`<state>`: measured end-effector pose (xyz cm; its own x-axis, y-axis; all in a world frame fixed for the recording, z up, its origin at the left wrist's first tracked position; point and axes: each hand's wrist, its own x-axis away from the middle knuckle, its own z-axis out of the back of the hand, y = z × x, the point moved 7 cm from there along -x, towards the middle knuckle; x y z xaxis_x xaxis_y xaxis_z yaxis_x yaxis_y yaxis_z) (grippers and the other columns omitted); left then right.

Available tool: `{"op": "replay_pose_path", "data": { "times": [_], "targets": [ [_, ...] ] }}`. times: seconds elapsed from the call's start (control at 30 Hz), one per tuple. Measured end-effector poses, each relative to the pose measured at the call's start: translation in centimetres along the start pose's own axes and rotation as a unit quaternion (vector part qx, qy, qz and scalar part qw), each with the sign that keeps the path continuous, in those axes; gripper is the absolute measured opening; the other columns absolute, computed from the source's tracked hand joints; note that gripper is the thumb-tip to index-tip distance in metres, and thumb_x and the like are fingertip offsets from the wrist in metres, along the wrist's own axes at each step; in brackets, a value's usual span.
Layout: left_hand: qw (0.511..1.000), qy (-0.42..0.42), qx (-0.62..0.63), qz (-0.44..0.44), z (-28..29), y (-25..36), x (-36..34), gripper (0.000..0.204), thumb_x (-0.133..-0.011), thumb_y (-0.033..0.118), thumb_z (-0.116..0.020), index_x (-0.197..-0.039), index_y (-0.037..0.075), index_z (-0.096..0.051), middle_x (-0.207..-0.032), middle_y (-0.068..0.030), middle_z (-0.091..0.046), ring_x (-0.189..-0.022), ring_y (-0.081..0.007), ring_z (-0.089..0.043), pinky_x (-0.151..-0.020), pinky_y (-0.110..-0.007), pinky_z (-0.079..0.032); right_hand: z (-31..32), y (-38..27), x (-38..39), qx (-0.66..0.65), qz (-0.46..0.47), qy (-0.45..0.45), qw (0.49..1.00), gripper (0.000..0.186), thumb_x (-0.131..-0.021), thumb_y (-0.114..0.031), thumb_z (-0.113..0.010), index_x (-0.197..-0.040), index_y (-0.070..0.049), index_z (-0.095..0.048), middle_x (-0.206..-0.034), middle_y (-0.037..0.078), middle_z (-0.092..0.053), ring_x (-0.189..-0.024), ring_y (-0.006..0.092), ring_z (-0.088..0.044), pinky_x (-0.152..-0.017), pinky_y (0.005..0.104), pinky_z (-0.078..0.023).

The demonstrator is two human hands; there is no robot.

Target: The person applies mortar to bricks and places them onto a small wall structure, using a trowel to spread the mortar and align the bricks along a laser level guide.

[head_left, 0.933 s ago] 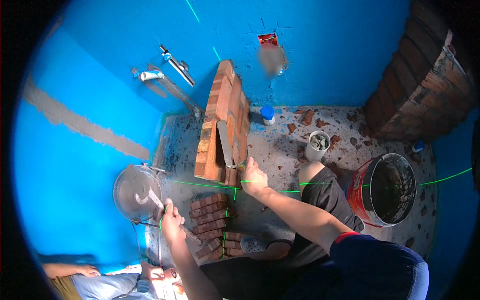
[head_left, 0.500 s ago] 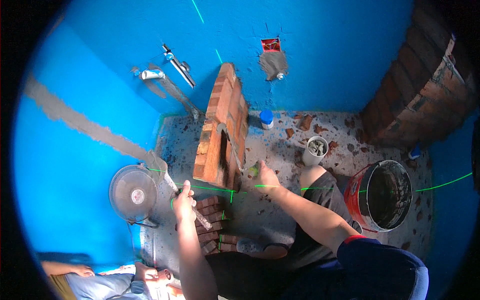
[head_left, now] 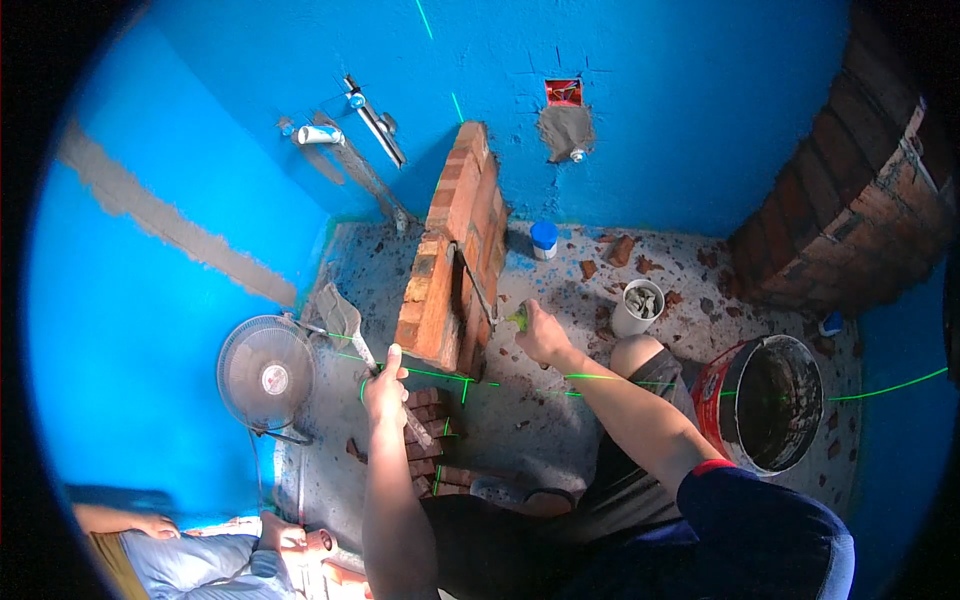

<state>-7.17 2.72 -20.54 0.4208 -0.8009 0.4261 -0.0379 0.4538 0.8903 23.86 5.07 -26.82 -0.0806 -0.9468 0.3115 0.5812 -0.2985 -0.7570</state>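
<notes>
The person's left hand (head_left: 386, 400) is closed round the pale, crusted handle of a long tool (head_left: 341, 312), its broad grey head pointing up and to the left, its handle end sloping down to the right; the right hand (head_left: 546, 335) is closed on the green grip of a trowel (head_left: 477, 290), whose thin metal blade runs up and leftward beside the low brick wall (head_left: 465, 200).

That brick wall lies ahead of and between the two hands, its long axis running away from the person toward the blue wall (head_left: 680, 120); the right hand is off its right face, where the blade reaches it, though whether metal touches brick cannot be told; the left hand shows just beside its near left corner, depth being hard to judge.

The brick wall is orange-red, blocky and rough, stepped down at its near end; below it on the gritty floor (head_left: 540, 440) sits a pile of reddish bricks (head_left: 425, 460); to the left stands a round fan (head_left: 265, 370) with a fine wire guard; to the right are a white cylindrical container (head_left: 637, 308) holding grey lumps, a blue-capped pot (head_left: 544, 240), and a red bucket (head_left: 720, 390), smeared dark inside; a darker brick structure (head_left: 850, 180) rises beyond.
</notes>
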Motion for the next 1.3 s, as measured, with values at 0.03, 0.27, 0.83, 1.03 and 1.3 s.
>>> {"op": "replay_pose_path", "data": {
  "times": [0.03,0.27,0.83,1.03,1.3],
  "targets": [
    [1.0,0.001,-0.004,0.001,-0.1,0.1,0.0,0.039,-0.079,0.037,-0.078,-0.09,0.005,-0.058,-0.069,-0.0027,-0.055,-0.045,-0.0077,-0.037,-0.04,-0.024,-0.031,-0.2,-0.1,0.2,0.006,0.019,-0.001,1.0,0.058,-0.077,-0.016,-0.063,-0.127,0.002,-0.038,-0.101,0.03,-0.062,-0.099,0.044,-0.059,-0.085,0.048,-0.048],
    [1.0,0.003,0.01,-0.005,-0.6,0.3,-0.1,0.044,-0.076,0.036,-0.081,-0.093,0.003,-0.056,-0.069,-0.004,-0.055,-0.041,-0.0073,-0.036,-0.038,-0.024,-0.03,-0.4,0.5,1.7,0.046,0.037,-0.018,0.998,0.061,-0.075,-0.017,-0.062,-0.13,-0.001,-0.04,-0.102,0.03,-0.062,-0.099,0.0436,-0.06,-0.085,0.0472,-0.049],
    [1.0,0.0,-0.008,0.016,-1.3,0.6,-0.2,0.034,-0.076,0.031,-0.081,-0.081,0.006,-0.058,-0.07,-0.003,-0.058,-0.044,-0.0093,-0.04,-0.039,-0.025,-0.032,-2.1,-6.9,3.1,-0.151,0.04,0.157,0.975,0.043,-0.083,-0.02,-0.061,-0.115,0.003,-0.046,-0.099,0.028,-0.062,-0.097,0.0456,-0.059,-0.083,0.0482,-0.048],
    [1.0,-0.012,-0.001,-0.012,-1.3,-0.2,-1.4,0.03,-0.076,0.025,-0.081,-0.082,0.006,-0.058,-0.073,-0.0048,-0.06,-0.044,-0.0098,-0.041,-0.039,-0.025,-0.032,-3.8,-7.3,2.7,-0.111,0.038,0.154,0.981,0.047,-0.078,-0.013,-0.063,-0.117,0.004,-0.043,-0.108,0.03,-0.059,-0.107,0.0439,-0.056,-0.089,0.0462,-0.047],
    [0.999,-0.026,0.025,0.011,-1.7,-0.6,-2.4,0.023,-0.076,0.02,-0.08,-0.073,0.004,-0.062,-0.069,-0.0039,-0.061,-0.041,-0.009,-0.039,-0.038,-0.024,-0.03,-3.5,-6.5,2.5,-0.119,0.04,0.168,0.978,0.046,-0.077,-0.012,-0.064,-0.115,0.005,-0.044,-0.106,0.03,-0.06,-0.102,0.0454,-0.057,-0.087,0.0474,-0.047]
  ]
}}
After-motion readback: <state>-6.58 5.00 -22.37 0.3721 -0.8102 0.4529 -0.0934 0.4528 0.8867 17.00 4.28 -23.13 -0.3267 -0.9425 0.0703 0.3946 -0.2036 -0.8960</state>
